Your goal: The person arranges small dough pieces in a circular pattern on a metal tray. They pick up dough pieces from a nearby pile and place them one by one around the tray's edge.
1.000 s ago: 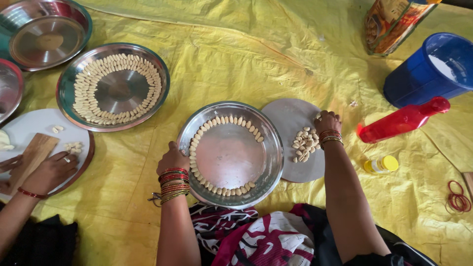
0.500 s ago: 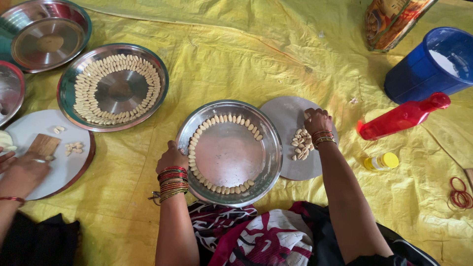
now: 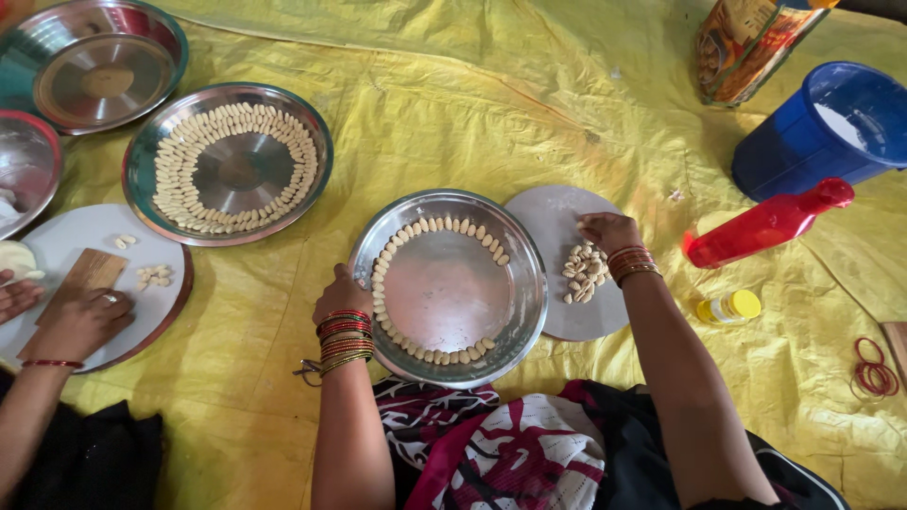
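A steel plate (image 3: 520,312) lies in front of me with small pale dough pieces (image 3: 444,227) laid in a ring along its rim. My left hand (image 3: 340,293) grips the plate's left edge. To its right is a round white board (image 3: 553,212) with a small heap of dough pieces (image 3: 581,274). My right hand (image 3: 609,231) rests fingers-down on that board just above the heap; whether it pinches a piece is hidden.
A second plate (image 3: 316,132) ringed with pieces sits at upper left, beside empty steel plates (image 3: 104,57). Another person's hand (image 3: 80,321) holds a wooden block (image 3: 90,274) on a white board at left. A blue tub (image 3: 831,132), red bottle (image 3: 765,227) and yellow-capped jar (image 3: 729,307) stand right.
My right hand has shifted left and up across the white board, from beside the heap to above it. The other person's hand has moved the wooden block on their board.
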